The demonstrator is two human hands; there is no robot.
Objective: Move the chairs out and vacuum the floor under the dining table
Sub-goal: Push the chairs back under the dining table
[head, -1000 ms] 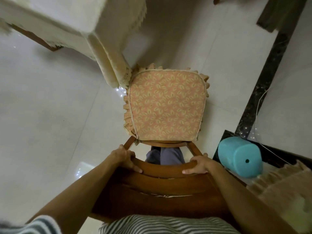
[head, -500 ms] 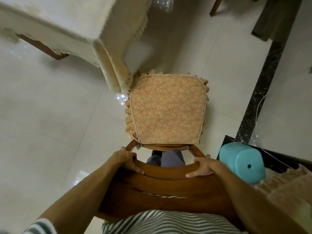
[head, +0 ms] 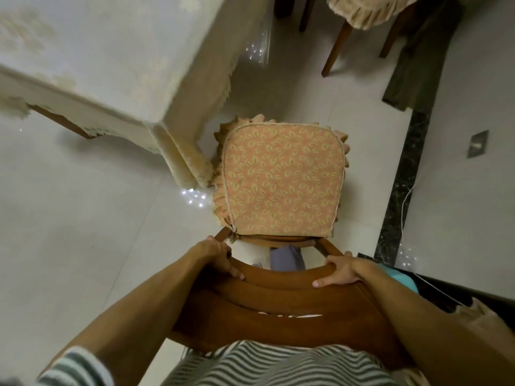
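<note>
Wooden chair point(head: 278, 299): top rail clasped by left hand point(head: 214, 256) and right hand point(head: 341, 271), seat just beside dining table point(head: 111, 65) corner; vacuuming apparently not yet begun.

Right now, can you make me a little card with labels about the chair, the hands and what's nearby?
left hand: grips the left end of the wooden chair's top rail
right hand: grips the rail's right end
seat cushion: orange, leaf-patterned, frilled, on the chair seat
dining table: under a cream tablecloth, its corner close beside the cushion
second chair: top right, apart from the table
floor: pale tiles, dark strip on the right
</note>
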